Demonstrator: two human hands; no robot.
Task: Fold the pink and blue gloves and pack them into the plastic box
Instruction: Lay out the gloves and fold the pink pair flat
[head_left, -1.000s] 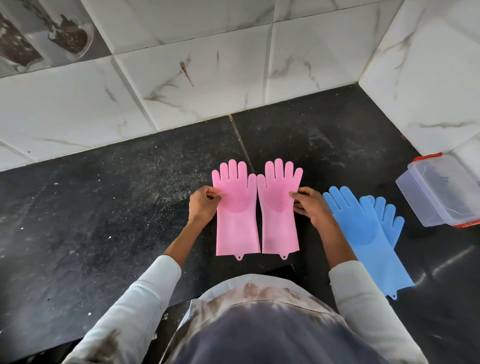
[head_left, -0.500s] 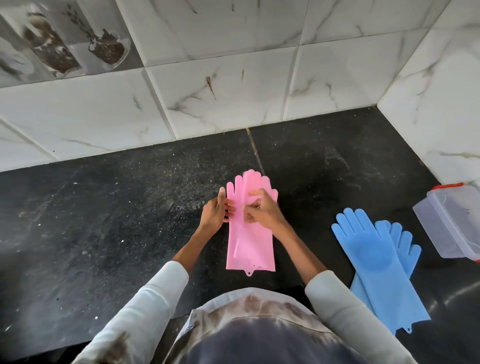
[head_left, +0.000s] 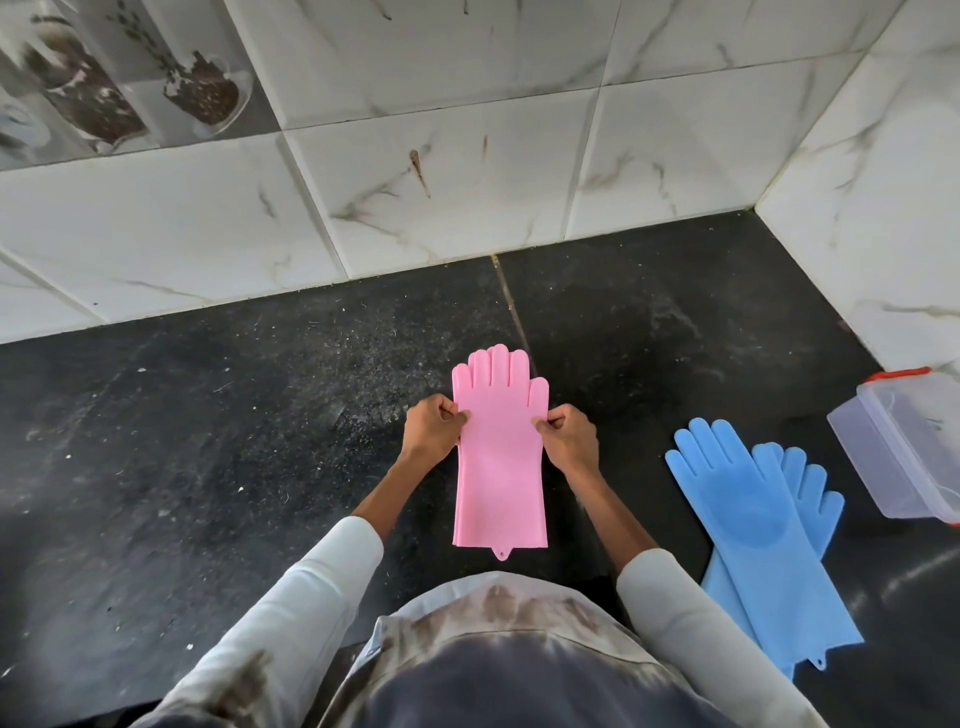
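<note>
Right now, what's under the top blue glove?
A second blue glove lies under the top blue glove; its fingers and a cuff edge show at the right. The rest is covered. Both rest on the black counter.

Bright, even daylight, soft faint shadows, a shiny white streak on the dark counter (head_left: 930, 571) at right, lines bent near the edges, picture mostly sharp.

We see plain pink gloves (head_left: 500, 457) stacked at the middle of a black, grey-speckled stone counter (head_left: 208, 467). Toward its right edge lie light blue gloves (head_left: 763, 530), and at that edge a clear, colourless plastic box (head_left: 898, 457) with a red clasp. The wall tiles (head_left: 441, 171) behind are white with grey and brown marble veins. Our sleeves (head_left: 311, 597) are pale grey-white, blotched with brown.
</note>
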